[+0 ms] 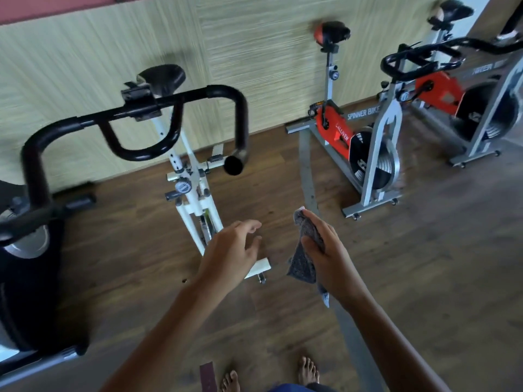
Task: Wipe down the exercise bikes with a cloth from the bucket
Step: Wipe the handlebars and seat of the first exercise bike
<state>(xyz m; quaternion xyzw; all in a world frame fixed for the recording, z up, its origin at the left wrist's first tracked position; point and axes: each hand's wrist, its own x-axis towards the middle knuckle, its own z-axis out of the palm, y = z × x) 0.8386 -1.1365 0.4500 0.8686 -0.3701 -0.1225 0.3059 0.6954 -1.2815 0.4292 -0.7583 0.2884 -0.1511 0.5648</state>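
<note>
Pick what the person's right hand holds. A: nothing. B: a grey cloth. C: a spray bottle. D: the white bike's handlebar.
B: the right hand grips a grey cloth, which hangs down from it.

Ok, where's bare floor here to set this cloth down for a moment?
Widest bare patch: the brown wooden floor right of your right hand holding the grey patterned cloth, in front of the orange-and-grey spinner bike. A second lies between the white-framed bike and the black bike on the left. Crowded around the white bike's foot, under your left hand.
</note>
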